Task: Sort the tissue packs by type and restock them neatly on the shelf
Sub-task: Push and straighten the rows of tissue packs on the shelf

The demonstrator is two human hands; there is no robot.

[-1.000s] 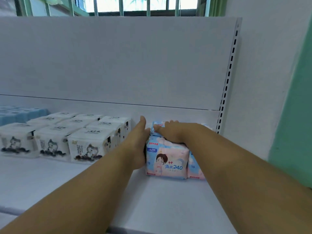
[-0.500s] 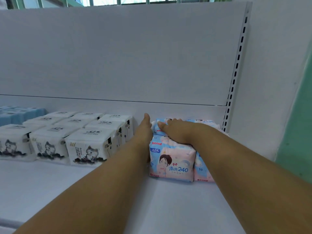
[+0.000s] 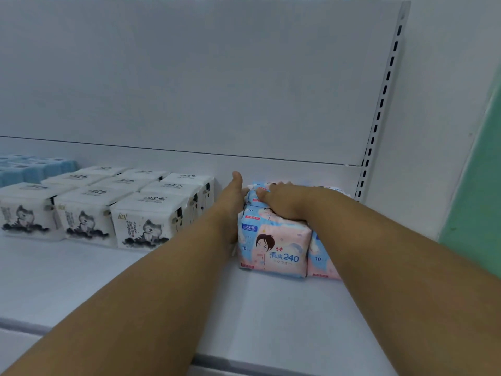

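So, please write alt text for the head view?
Two hands, left hand and right hand, press on pink packs on a white shelf. White packs and blue packs stand in rows further left.

Two bare forearms, no sleeves; hands (image 3: 282, 203) ungloved, no rings visible
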